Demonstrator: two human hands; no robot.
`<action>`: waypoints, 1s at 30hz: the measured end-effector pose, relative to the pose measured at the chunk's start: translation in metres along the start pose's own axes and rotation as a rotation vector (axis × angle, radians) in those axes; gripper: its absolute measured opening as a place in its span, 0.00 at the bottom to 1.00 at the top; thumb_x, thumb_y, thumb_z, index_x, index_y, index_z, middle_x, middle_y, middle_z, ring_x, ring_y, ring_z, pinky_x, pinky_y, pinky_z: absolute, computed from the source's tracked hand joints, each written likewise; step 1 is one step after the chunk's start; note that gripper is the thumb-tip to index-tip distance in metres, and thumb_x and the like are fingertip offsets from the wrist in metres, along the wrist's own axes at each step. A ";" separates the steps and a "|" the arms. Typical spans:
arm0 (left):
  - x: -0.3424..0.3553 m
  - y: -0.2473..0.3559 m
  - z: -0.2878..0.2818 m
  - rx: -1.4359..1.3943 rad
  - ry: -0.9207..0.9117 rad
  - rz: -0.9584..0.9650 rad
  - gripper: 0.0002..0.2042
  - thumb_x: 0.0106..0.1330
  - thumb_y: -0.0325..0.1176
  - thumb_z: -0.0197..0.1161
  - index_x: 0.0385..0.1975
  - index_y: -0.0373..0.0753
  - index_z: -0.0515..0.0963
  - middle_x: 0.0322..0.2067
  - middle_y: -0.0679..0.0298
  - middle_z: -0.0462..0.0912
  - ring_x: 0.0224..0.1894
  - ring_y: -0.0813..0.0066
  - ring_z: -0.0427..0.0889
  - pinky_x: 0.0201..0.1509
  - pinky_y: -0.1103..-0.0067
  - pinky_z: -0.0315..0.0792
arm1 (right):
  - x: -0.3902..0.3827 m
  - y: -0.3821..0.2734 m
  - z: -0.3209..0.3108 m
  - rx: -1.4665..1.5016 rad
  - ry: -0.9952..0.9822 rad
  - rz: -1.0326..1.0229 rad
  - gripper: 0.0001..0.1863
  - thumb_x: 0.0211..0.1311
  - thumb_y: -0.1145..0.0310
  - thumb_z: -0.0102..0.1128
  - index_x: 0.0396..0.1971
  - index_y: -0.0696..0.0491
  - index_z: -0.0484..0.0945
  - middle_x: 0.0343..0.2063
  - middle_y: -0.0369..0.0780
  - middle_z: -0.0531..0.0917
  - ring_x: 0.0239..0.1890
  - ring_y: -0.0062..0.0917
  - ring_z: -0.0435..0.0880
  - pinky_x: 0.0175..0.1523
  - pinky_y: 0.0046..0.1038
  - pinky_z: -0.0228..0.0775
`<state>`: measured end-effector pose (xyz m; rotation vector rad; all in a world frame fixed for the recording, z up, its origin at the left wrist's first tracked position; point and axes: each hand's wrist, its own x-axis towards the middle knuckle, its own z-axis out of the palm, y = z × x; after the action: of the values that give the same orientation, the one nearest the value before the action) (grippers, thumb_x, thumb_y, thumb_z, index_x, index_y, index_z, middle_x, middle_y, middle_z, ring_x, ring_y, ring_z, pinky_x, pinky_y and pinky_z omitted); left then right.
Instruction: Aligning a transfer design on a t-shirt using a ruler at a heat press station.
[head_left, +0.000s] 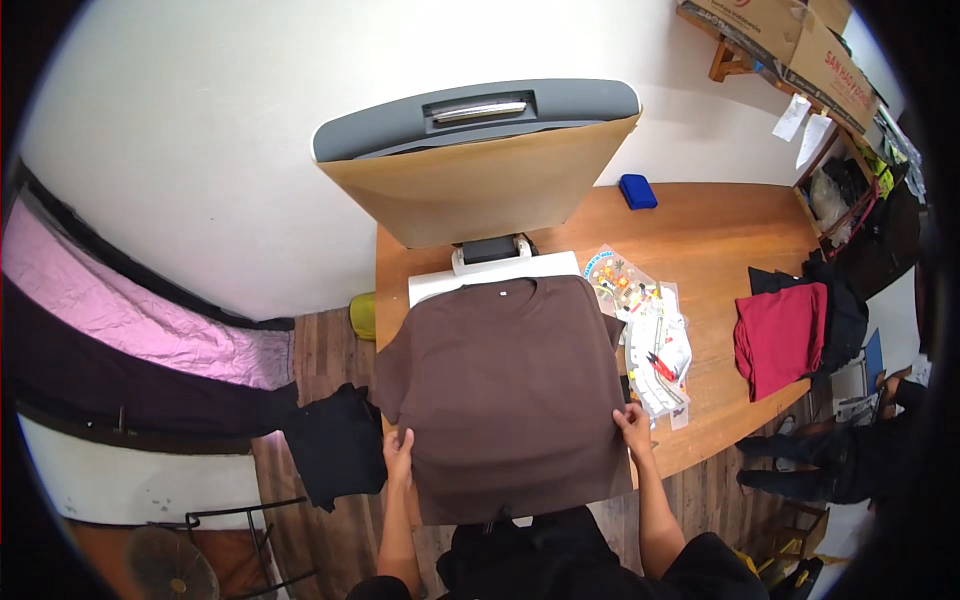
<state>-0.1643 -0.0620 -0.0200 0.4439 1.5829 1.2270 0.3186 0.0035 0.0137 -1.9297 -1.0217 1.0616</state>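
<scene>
A brown T-shirt (505,390) lies spread over the lower plate of a heat press, its collar toward the hinge and its lower end hanging over the near edge. My left hand (398,458) grips the shirt's left edge near the bottom, fingers closed on the cloth. Opposite it, my right hand (633,426) pinches the right edge. Beyond the collar, the upper plate (480,185) of the press stands raised, covered with a tan sheet, with a metal handle (480,112) along its top. A white strip of the lower plate (540,266) shows behind the collar.
Printed transfer sheets (655,335) with red-handled snips (661,367) lie right of the shirt on the wooden table (720,235). Further right are folded red cloth (782,340) and black cloth. A blue case (637,191) sits behind. Black cloth (335,445) is at left; another person (840,450) stands right.
</scene>
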 end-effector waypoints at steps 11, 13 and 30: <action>-0.033 0.021 -0.022 0.057 -0.339 -0.232 0.16 0.69 0.35 0.64 0.49 0.31 0.74 0.49 0.56 0.82 0.48 0.71 0.81 0.56 0.76 0.73 | -0.025 0.018 -0.031 0.307 -0.046 0.309 0.10 0.62 0.66 0.68 0.38 0.56 0.80 0.34 0.37 0.84 0.35 0.20 0.80 0.45 0.25 0.72; -0.031 0.019 -0.018 -0.138 -0.311 -0.196 0.13 0.69 0.33 0.64 0.46 0.32 0.73 0.48 0.57 0.82 0.49 0.72 0.80 0.57 0.76 0.72 | -0.030 0.011 -0.035 0.561 -0.134 0.229 0.09 0.60 0.72 0.68 0.39 0.55 0.79 0.35 0.37 0.83 0.36 0.21 0.80 0.45 0.24 0.73; -0.066 0.012 0.009 -0.013 -0.012 0.142 0.27 0.57 0.28 0.75 0.51 0.31 0.67 0.50 0.52 0.79 0.52 0.65 0.78 0.60 0.73 0.69 | -0.009 0.011 -0.021 0.805 -0.104 0.214 0.22 0.66 0.81 0.46 0.60 0.64 0.65 0.56 0.49 0.76 0.56 0.34 0.78 0.63 0.34 0.70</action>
<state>-0.1339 -0.1042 0.0234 0.5625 1.5542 1.3382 0.3373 -0.0138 0.0161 -1.3360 -0.3324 1.4268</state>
